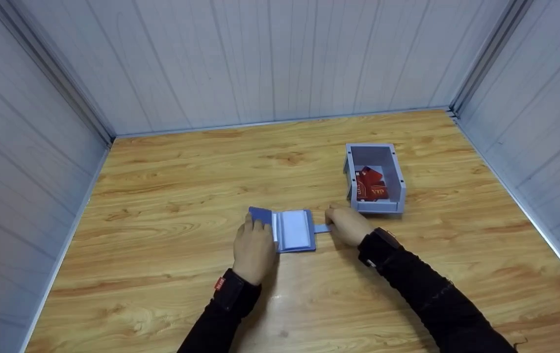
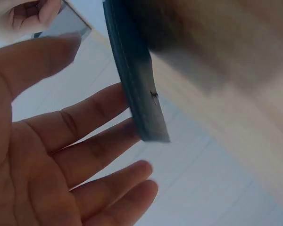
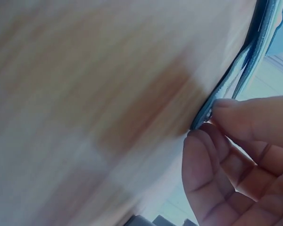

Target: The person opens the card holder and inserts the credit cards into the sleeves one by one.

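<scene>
A blue card holder (image 1: pixel 312 238) lies opened flat on the wooden table, its whitish plastic sleeves (image 1: pixel 295 229) facing up. My left hand (image 1: pixel 254 247) is over its left cover. In the left wrist view, the fingertips touch the dark edge of the cover (image 2: pixel 134 80), while the thumb stands apart from it and the fingers are fairly straight. On the other side, my right hand (image 1: pixel 350 224) pinches the end of the holder's narrow closing strap (image 1: pixel 321 228) between thumb and fingers. The right wrist view shows that strap (image 3: pixel 221 92) held by its tip, close to the tabletop.
A grey plastic bin (image 1: pixel 379 208) stands just beyond my right hand, with several red cards (image 1: pixel 371 188) inside. Pale panel walls (image 1: pixel 280 59) border the table (image 1: pixel 172 171) at the back and both sides.
</scene>
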Action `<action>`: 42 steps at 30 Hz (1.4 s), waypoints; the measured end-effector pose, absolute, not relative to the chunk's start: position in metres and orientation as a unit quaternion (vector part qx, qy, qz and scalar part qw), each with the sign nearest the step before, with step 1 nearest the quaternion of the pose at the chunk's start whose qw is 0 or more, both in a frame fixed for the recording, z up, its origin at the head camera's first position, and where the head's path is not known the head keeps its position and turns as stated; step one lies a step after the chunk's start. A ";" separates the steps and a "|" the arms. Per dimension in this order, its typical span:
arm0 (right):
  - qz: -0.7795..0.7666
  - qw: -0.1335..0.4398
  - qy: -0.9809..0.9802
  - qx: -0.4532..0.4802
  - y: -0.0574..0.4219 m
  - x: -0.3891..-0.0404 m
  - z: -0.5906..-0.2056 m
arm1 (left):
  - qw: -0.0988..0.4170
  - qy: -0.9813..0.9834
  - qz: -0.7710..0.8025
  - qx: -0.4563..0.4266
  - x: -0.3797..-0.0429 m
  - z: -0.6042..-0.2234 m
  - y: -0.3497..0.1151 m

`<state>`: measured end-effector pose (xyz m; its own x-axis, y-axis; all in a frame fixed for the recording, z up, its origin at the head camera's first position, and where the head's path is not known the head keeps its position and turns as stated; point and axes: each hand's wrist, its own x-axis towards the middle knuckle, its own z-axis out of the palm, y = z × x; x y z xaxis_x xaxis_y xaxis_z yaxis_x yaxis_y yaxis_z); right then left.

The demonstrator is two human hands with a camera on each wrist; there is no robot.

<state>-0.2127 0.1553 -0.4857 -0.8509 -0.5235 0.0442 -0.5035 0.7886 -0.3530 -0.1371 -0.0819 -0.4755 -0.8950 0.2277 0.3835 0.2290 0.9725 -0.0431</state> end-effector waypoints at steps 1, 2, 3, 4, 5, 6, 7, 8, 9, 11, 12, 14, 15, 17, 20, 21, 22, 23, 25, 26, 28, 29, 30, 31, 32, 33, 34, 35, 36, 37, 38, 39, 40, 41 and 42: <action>-0.177 0.025 0.945 -0.273 0.156 -0.212 -0.486 | 0.184 -0.976 -0.015 -0.119 -0.136 -0.477 -0.082; -0.175 0.024 0.945 -0.274 0.156 -0.212 -0.485 | 0.169 -0.978 -0.029 -0.121 -0.136 -0.478 -0.082; -0.173 0.023 0.945 -0.275 0.157 -0.211 -0.485 | 0.154 -0.980 -0.042 -0.121 -0.135 -0.478 -0.082; -0.172 0.024 0.946 -0.274 0.157 -0.211 -0.485 | 0.140 -0.981 -0.054 -0.122 -0.134 -0.479 -0.082; -0.172 0.025 0.946 -0.273 0.157 -0.211 -0.485 | 0.127 -0.982 -0.064 -0.122 -0.134 -0.479 -0.082; -0.173 0.030 0.947 -0.269 0.158 -0.210 -0.484 | 0.117 -0.983 -0.072 -0.122 -0.133 -0.480 -0.082; -0.174 0.033 0.947 -0.267 0.158 -0.210 -0.484 | 0.110 -0.983 -0.078 -0.124 -0.133 -0.480 -0.082; -0.174 0.035 0.948 -0.265 0.158 -0.210 -0.483 | 0.107 -0.983 -0.080 -0.127 -0.132 -0.480 -0.082; -0.175 0.037 0.948 -0.265 0.159 -0.210 -0.483 | 0.107 -0.982 -0.080 -0.131 -0.132 -0.480 -0.082; -0.178 0.042 0.947 -0.264 0.159 -0.209 -0.482 | 0.112 -0.981 -0.082 -0.137 -0.132 -0.481 -0.082; -0.180 0.044 0.946 -0.264 0.159 -0.208 -0.482 | 0.116 -0.980 -0.082 -0.139 -0.132 -0.482 -0.082; -0.185 0.045 0.945 -0.265 0.159 -0.207 -0.482 | 0.119 -0.979 -0.080 -0.144 -0.131 -0.484 -0.081; -0.187 0.044 0.945 -0.266 0.159 -0.207 -0.482 | 0.118 -0.979 -0.081 -0.143 -0.131 -0.485 -0.081; -0.194 0.044 0.943 -0.267 0.159 -0.205 -0.481 | 0.113 -0.980 -0.082 -0.142 -0.131 -0.486 -0.081; -0.200 0.041 0.943 -0.262 0.160 -0.204 -0.479 | 0.112 -0.980 -0.082 -0.142 -0.130 -0.487 -0.081; -0.203 0.042 0.944 -0.258 0.162 -0.204 -0.477 | 0.109 -0.980 -0.084 -0.140 -0.131 -0.487 -0.081; -0.205 0.039 0.945 -0.251 0.163 -0.204 -0.474 | 0.109 -0.980 -0.085 -0.140 -0.131 -0.487 -0.081; -0.208 0.033 0.946 -0.245 0.164 -0.204 -0.471 | 0.110 -0.980 -0.085 -0.141 -0.131 -0.488 -0.082; -0.221 0.009 0.947 -0.235 0.167 -0.204 -0.463 | 0.113 -0.980 -0.084 -0.144 -0.131 -0.488 -0.082; -0.227 -0.008 0.946 -0.230 0.169 -0.205 -0.459 | 0.114 -0.979 -0.080 -0.147 -0.132 -0.488 -0.082; -0.241 -0.047 0.943 -0.223 0.173 -0.206 -0.449 | 0.116 -0.979 -0.074 -0.150 -0.132 -0.488 -0.082; -0.248 -0.066 0.942 -0.218 0.176 -0.207 -0.445 | 0.117 -0.979 -0.072 -0.153 -0.132 -0.488 -0.082; -0.255 -0.083 0.940 -0.211 0.179 -0.208 -0.440 | 0.116 -0.979 -0.071 -0.155 -0.133 -0.488 -0.082; -0.261 -0.096 0.939 -0.201 0.181 -0.210 -0.436 | 0.115 -0.979 -0.070 -0.156 -0.133 -0.488 -0.082; -0.267 -0.107 0.939 -0.189 0.185 -0.213 -0.432 | 0.113 -0.979 -0.071 -0.157 -0.133 -0.488 -0.082; -0.276 -0.114 0.938 -0.176 0.188 -0.216 -0.428 | 0.111 -0.979 -0.073 -0.157 -0.133 -0.487 -0.082; -0.285 -0.122 0.937 -0.161 0.191 -0.220 -0.426 | 0.109 -0.979 -0.074 -0.157 -0.134 -0.487 -0.082; -0.294 -0.127 0.936 -0.145 0.194 -0.224 -0.423 | 0.107 -0.979 -0.075 -0.158 -0.134 -0.487 -0.081; -0.303 -0.131 0.935 -0.130 0.197 -0.228 -0.421 | 0.106 -0.979 -0.074 -0.159 -0.134 -0.487 -0.081; -0.311 -0.133 0.934 -0.116 0.200 -0.233 -0.420 | 0.103 -0.979 -0.073 -0.160 -0.134 -0.487 -0.081; -0.317 -0.134 0.933 -0.102 0.203 -0.237 -0.420 | 0.100 -0.979 -0.071 -0.161 -0.134 -0.487 -0.081; -0.321 -0.134 0.933 -0.089 0.206 -0.242 -0.419 | 0.098 -0.980 -0.070 -0.161 -0.135 -0.487 -0.081; -0.323 -0.131 0.934 -0.078 0.208 -0.246 -0.420 | 0.095 -0.980 -0.070 -0.161 -0.135 -0.487 -0.080; -0.323 -0.125 0.936 -0.068 0.210 -0.250 -0.420 | 0.091 -0.980 -0.069 -0.160 -0.135 -0.487 -0.080; -0.322 -0.118 0.937 -0.059 0.212 -0.254 -0.421 | 0.086 -0.981 -0.069 -0.159 -0.135 -0.487 -0.080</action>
<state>-0.2539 0.2118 -0.4209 -0.9653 -0.0349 0.2588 -0.1866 0.7854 -0.5902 -0.1353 -0.0801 -0.4873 -0.9346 0.2997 0.1915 0.3234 0.9401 0.1073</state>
